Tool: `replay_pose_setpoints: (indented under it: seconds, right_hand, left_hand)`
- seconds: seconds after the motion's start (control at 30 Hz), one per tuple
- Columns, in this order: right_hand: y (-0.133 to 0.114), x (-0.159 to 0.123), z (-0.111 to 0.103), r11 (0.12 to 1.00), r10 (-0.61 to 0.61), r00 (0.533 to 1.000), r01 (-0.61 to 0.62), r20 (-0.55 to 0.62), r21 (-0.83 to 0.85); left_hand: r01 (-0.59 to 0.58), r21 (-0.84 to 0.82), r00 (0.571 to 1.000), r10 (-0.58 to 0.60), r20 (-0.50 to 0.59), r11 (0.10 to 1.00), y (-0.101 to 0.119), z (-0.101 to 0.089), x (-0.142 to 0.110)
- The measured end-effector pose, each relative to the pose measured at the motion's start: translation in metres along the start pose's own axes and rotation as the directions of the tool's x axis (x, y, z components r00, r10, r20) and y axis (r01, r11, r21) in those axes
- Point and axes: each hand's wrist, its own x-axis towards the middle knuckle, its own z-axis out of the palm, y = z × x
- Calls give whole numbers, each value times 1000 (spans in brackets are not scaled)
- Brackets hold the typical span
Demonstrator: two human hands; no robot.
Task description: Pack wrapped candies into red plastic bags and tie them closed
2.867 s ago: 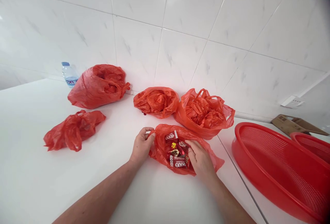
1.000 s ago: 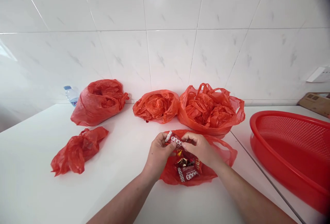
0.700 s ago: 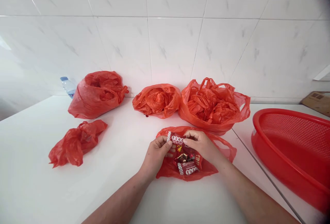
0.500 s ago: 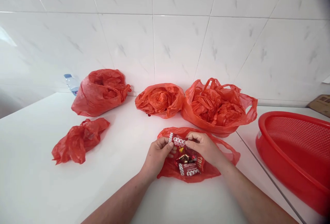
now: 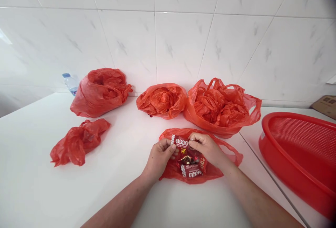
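Observation:
A dark red candy packet (image 5: 181, 142) with white lettering is held level above an open red plastic bag (image 5: 168, 175). My left hand (image 5: 160, 157) pinches its left end between thumb and fingers. At the packet's right end, the thumb and fingers of my right hand (image 5: 207, 149) are closed on it, partly covering that edge. Below, in the spread bag, lie a gold-wrapped candy (image 5: 186, 160), a second dark red packet (image 5: 192, 171) and a red wrapper with pale letters (image 5: 203, 163). More wrappers there are partly hidden.
Three filled red bags stand along the tiled wall: left (image 5: 99, 93), middle (image 5: 162, 100) and right (image 5: 223, 110). A crumpled red bag (image 5: 80, 142) lies at left. Behind the left bag is a plastic bottle (image 5: 70, 83). A red basket (image 5: 296, 172) and brown cardboard (image 5: 325, 106) are at right.
The whole view has shifted slightly. Both hands stay at the packet over the open bag, with only small finger movement.

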Motion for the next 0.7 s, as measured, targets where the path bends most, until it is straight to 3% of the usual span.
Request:
replay_pose_setpoints:
  seconds: [0.23, 0.43, 0.6, 0.7]
  right_hand:
    - [-4, -2, 0, 997, -29, 999, 27, -23, -79]
    - [-13, -4, 7, 986, -36, 998, 27, -49, -166]
    - [-15, -2, 3, 965, -75, 991, 45, -109, -258]
    - [-14, -2, -6, 897, -47, 977, -51, -209, -440]
  left_hand:
    - [-21, -1, 1000, 21, 7, 1000, 0, 0, 0]
    - [-23, -115, 998, 29, 51, 993, 1, 2, -2]
    - [-35, -134, 999, 32, -21, 990, -2, 1, 1]
    - [-32, -122, 998, 24, -65, 992, 0, 2, 1]
